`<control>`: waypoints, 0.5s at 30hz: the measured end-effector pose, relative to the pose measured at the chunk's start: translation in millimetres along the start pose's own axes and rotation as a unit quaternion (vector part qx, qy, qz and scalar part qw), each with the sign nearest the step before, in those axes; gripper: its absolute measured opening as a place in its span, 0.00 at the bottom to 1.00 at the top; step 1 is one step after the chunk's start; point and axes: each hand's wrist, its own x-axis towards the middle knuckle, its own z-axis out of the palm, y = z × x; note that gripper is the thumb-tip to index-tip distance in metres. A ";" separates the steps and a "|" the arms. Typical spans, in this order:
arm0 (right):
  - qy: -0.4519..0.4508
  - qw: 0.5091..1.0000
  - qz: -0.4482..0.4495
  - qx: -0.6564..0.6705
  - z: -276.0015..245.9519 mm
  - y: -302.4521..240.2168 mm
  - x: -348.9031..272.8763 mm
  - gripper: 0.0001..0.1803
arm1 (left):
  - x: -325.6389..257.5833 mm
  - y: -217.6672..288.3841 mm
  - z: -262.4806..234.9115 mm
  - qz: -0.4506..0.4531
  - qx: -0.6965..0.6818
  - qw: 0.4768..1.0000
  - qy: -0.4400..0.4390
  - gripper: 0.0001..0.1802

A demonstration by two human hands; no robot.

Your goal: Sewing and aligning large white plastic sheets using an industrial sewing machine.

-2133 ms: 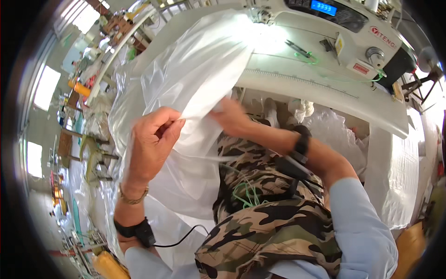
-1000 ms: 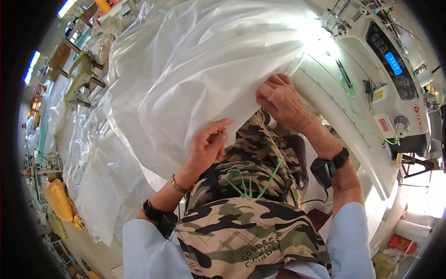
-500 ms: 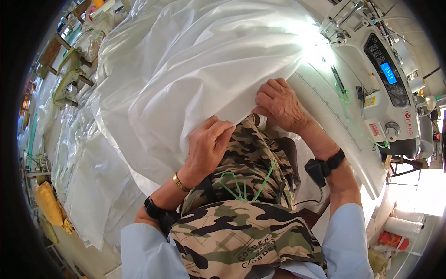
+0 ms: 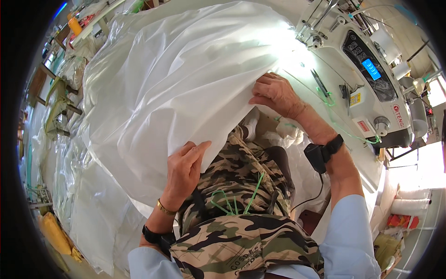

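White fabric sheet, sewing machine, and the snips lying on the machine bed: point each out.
White fabric sheet [image 4: 176, 88], head view, middle of the draped cloth.
Sewing machine [image 4: 357, 69], head view, front face beside its control panel.
Snips [image 4: 320, 83], head view, on the blades.

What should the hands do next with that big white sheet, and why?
Probably slide the white fabric edge a bit further toward the sewing machine. The left hand pinches the edge over the lap and the right hand grips it close to the machine, so the edge looks stretched between them, ready to feed.
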 end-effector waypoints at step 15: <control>-0.002 0.997 0.072 -0.005 -29.2 56.1 -4.7 0.23 | 27.0 20.2 13.7 -0.065 -0.126 0.966 -0.217 0.08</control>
